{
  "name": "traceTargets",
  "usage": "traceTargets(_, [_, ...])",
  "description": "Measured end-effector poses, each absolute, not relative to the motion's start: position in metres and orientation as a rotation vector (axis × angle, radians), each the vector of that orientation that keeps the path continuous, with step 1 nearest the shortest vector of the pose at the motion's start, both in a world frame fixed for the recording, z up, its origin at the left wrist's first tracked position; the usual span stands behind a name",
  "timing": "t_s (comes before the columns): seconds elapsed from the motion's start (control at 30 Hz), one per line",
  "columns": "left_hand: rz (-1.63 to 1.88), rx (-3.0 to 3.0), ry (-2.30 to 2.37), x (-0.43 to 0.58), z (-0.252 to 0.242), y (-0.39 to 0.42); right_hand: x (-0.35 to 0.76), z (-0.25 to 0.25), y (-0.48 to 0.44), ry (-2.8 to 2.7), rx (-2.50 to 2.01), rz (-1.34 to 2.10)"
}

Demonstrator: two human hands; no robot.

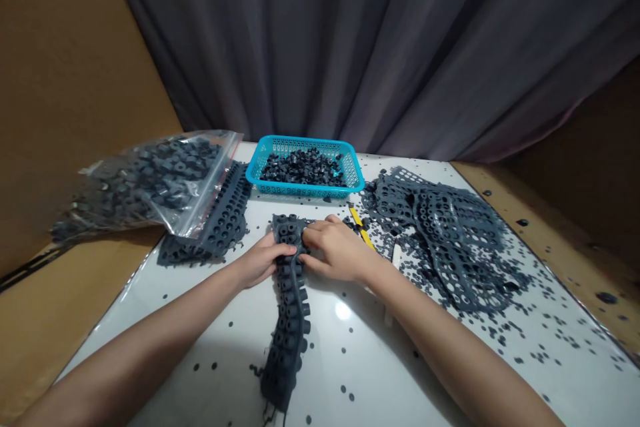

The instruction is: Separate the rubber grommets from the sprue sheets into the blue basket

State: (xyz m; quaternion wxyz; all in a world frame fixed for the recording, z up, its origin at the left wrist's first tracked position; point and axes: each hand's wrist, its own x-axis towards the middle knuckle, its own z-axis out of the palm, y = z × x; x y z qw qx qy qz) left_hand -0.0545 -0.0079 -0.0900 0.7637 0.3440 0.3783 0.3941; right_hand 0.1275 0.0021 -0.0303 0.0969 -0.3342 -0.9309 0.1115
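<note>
A long dark grey rubber strip (290,320) studded with small round grommets lies across the white table (165,320), running from near me toward the basket. My left hand (261,261) grips the strip's left side near its far end, fingers curled on it. My right hand (334,248) is closed on the same part from the right, fingertips pinching at the grommets. Both hands meet over the strip.
A turquoise basket (260,170) of loose black grommets stands behind the hands. A clear zip bag (145,180) of grommets and a rubber sheet (225,217) lie left. Punched-out sheets (445,233) pile up right, beside a yellow tool (361,227). Small scraps litter the table.
</note>
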Motion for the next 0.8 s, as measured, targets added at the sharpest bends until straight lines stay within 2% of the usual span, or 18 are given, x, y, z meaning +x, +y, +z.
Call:
traceTargets(0.2, [0.84,0.942,0.862,-0.051,-0.085,-0.01,0.134,-0.028,0.002,-2.688,-0.936,0.478])
traceTargets(0.5, [0.753,0.962,0.889,-0.054,-0.086,-0.007,0.144,-0.038,0.012,-2.553,-0.83,0.958])
traceTargets(0.8, [0.783,0.991,0.888,-0.054,-0.086,-0.009,0.136,-0.034,0.004,-2.65,-0.979,0.562])
